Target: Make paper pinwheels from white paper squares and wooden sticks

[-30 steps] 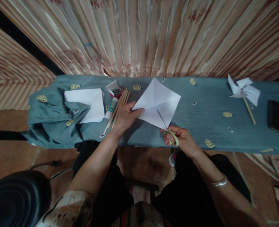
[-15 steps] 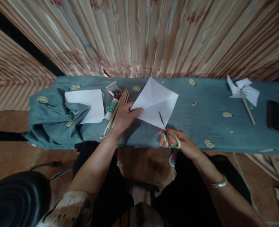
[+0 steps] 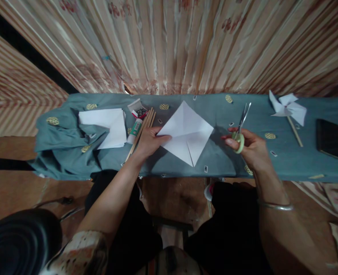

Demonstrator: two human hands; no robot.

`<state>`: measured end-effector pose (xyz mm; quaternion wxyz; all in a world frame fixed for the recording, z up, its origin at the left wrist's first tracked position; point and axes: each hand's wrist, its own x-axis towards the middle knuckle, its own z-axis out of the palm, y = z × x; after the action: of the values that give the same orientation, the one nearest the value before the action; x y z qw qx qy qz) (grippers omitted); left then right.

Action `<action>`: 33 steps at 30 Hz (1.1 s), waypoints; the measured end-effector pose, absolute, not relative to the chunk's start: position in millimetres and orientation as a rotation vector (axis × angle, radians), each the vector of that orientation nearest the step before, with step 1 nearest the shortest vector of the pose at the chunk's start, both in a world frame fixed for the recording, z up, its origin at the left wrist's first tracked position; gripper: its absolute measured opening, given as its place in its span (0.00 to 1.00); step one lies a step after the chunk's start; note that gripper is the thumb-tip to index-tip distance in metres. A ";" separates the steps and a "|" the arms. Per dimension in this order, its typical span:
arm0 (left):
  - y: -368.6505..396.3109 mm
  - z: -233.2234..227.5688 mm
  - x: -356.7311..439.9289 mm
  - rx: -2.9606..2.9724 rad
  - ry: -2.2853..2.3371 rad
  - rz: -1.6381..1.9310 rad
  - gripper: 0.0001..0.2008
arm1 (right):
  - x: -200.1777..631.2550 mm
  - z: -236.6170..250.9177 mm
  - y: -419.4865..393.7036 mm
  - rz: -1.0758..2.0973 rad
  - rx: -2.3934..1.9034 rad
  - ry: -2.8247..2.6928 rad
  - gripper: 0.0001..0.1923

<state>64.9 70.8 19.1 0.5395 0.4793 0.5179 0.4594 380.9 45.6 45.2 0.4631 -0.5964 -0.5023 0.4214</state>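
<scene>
A square sheet of white paper with diagonal creases is gripped at its left corner by my left hand. From its near corner a slit runs inward along a crease. My right hand is to the right of the paper, apart from it, holding scissors with pale green handles. Their blades point away from me and are slightly apart. Just left of my left hand lie several wooden sticks and a green and white glue stick.
A white paper pinwheel on a stick and a dark phone lie at the right. Stacked white paper and an open box of small pins are at the left. A pleated curtain hangs behind the cloth-covered table.
My right hand has drawn the scissors out of the paper and moved right and up with them. The slit now shows at the near corner. My left hand keeps its hold.
</scene>
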 end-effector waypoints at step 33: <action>51.0 9.3 128.6 0.769 1.072 1.310 0.22 | 286.2 29.1 50.0 1.175 -1.330 -1.126 0.24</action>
<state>128.6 51.0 9.3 0.5981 0.3314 0.4623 0.5646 286.2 50.0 29.1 0.4968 -0.5491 -0.4649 0.4853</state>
